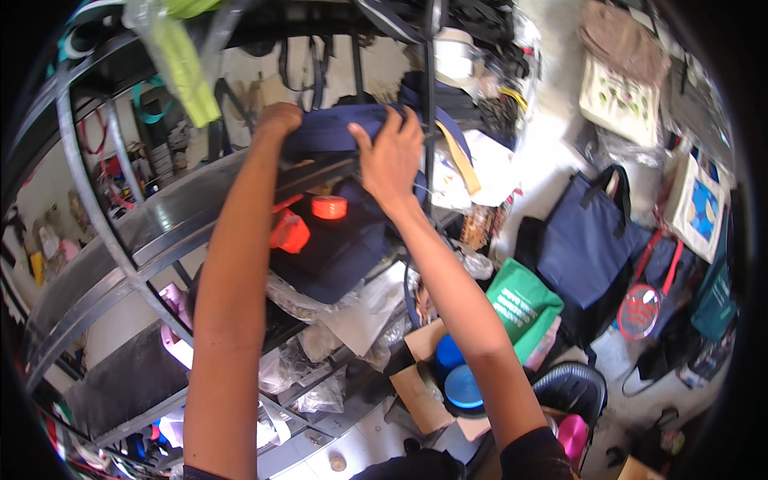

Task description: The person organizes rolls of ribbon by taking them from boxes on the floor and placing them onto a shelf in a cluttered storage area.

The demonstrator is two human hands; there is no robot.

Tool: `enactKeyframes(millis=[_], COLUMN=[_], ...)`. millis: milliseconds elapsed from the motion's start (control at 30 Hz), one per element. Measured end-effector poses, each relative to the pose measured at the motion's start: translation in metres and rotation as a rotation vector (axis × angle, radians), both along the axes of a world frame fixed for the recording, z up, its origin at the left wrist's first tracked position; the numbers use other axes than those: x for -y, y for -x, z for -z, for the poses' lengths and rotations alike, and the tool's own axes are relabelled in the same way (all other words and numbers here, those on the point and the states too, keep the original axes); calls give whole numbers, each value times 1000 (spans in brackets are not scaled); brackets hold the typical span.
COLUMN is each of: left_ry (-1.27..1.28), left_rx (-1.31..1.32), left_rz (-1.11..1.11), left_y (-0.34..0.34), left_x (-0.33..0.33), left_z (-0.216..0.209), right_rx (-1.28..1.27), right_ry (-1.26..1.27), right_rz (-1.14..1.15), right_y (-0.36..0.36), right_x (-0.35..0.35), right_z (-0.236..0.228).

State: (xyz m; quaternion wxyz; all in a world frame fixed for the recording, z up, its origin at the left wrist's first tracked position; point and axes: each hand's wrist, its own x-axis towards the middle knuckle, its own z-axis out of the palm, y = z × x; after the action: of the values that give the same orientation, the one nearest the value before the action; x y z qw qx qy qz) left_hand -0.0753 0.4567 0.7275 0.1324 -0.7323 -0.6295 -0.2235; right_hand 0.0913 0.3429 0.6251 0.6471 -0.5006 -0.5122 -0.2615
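Note:
A folded length of navy blue fabric lies across the upper shelf in front of me. My left hand is closed over its left end, the fingertips partly hidden. At the right end my right hand grips the fabric, its fingers over the far edge and its thumb apart on the near side. Below my hands a dark navy cloth is spread on a lower level. On that cloth sit a bright orange-red roll and a second orange-red item, partly behind my left forearm.
A metal shelf frame runs along the left. Plastic wrapping and white paper lie below. A cardboard box with blue round items stands near my right forearm. Bags, including a navy tote and a green bag, occupy the right.

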Motion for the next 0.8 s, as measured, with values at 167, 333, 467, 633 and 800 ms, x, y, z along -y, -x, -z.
enactKeyframes(millis=[167,333,467,633,800], left_ry=[-481,-618,145,1032,1384], left_rx=[151,713,719,609,339], left_rz=[63,1014,1466,1344,1485], left_y=[-16,-74,-156,-190,-217], left_x=[40,194,282,326,425], left_z=[-11,75,209,423,543], right_rx=[-112,-299,-515,-720,-964], right_ry=[-144,-58,322,1206,1337], right_rz=[-160,-571,-345,-199,239], right_y=[3,8,-31,-45,-94], right_x=[40,130,231,358,480], right_z=[8,141,281,404,499])
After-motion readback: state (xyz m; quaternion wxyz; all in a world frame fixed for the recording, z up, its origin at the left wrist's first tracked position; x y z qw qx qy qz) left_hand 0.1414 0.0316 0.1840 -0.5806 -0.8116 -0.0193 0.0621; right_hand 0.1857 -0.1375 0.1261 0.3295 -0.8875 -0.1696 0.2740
